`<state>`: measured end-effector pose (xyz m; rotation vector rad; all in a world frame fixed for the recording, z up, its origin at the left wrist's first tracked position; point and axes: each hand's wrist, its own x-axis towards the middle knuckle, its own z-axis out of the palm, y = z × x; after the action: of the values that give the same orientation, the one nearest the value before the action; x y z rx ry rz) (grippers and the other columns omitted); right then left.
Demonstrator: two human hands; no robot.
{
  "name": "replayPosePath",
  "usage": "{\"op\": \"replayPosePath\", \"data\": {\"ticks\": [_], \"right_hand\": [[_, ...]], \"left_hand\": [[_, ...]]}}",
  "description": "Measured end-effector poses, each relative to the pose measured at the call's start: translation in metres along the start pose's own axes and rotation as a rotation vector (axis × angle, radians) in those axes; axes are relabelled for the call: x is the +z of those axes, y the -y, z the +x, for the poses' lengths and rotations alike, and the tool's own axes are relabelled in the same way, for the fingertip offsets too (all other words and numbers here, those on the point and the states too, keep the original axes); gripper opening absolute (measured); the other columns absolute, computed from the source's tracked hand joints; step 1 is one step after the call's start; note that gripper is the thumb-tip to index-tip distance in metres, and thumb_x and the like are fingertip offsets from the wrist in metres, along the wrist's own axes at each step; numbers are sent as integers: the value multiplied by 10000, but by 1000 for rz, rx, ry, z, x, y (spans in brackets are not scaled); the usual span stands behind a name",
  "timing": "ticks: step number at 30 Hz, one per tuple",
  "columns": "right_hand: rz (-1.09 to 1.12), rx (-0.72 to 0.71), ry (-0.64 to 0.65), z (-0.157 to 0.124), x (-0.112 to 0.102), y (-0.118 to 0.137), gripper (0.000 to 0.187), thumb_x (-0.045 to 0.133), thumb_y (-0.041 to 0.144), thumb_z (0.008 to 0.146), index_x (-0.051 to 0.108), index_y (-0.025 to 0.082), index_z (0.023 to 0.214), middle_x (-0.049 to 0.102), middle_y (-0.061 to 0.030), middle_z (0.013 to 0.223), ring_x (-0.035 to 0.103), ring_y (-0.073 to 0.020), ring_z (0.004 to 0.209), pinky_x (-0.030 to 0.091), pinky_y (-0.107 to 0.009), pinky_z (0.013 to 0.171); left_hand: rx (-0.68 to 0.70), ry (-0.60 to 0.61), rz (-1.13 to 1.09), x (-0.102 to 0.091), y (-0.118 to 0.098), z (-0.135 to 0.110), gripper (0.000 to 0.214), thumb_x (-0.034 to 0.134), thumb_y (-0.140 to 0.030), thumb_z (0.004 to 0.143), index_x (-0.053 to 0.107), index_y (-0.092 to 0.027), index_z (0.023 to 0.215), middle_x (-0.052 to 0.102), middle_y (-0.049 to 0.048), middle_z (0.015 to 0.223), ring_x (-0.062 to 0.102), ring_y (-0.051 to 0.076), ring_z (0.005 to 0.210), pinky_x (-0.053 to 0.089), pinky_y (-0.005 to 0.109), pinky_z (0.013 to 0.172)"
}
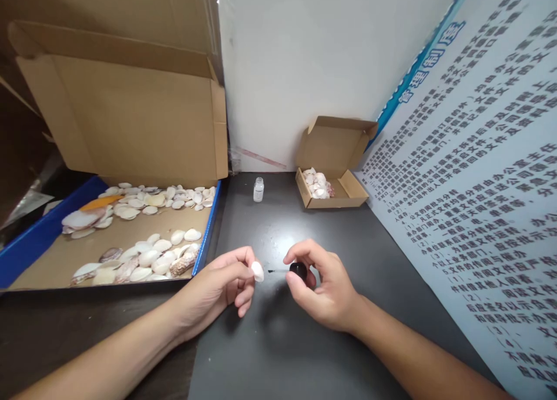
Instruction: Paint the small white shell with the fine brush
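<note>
Between the thumb and finger of my left hand (228, 284) is a small white seashell (257, 271). My right hand (324, 284) grips a black brush cap (298, 269) by its round top. The cap's thin brush points left, its dark tip a short gap from the shell and not touching it. Farther back stands a small uncapped glass bottle (258, 191) with a pale label and whitish contents. It is upright on the dark table (304, 353).
A large blue-edged cardboard box (52, 266) on the left holds many seashells (150, 258) in two groups. At the back right, an open small cardboard box (337, 202) contains more shells (317, 183). A white wall and a printed board (470, 173) bound the table.
</note>
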<state>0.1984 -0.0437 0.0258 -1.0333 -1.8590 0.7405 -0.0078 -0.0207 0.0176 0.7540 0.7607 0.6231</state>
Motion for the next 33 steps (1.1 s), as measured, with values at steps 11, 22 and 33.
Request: {"op": "replayPosePath", "data": {"ticks": [11,22,33], "right_hand": [[27,-31,24,1,0,1,132,542,175,820,544,224,944,440,79,581,452,-94,472,385,-203,473],[-19,-17,22,2,-1,0,124,543,170,814,556,216,928,429,81,567,426,-90,456,371,-200,462],[-29,-61,13,2,-1,3,124,561,173,801,559,224,913,494,67,576,468,-92,459,396,-195,459]], "left_hand": [[7,-37,-25,2,-2,-2,165,686,-212,754,531,-174,711,471,-48,642,387,66,464,425,208,447],[6,-37,-44,1,-1,-1,173,681,-206,758,516,-171,724,523,-33,711,407,56,468,423,205,448],[0,-33,-45,1,0,0,206,701,-242,750,508,-181,708,468,-58,608,376,63,451,414,199,438]]}}
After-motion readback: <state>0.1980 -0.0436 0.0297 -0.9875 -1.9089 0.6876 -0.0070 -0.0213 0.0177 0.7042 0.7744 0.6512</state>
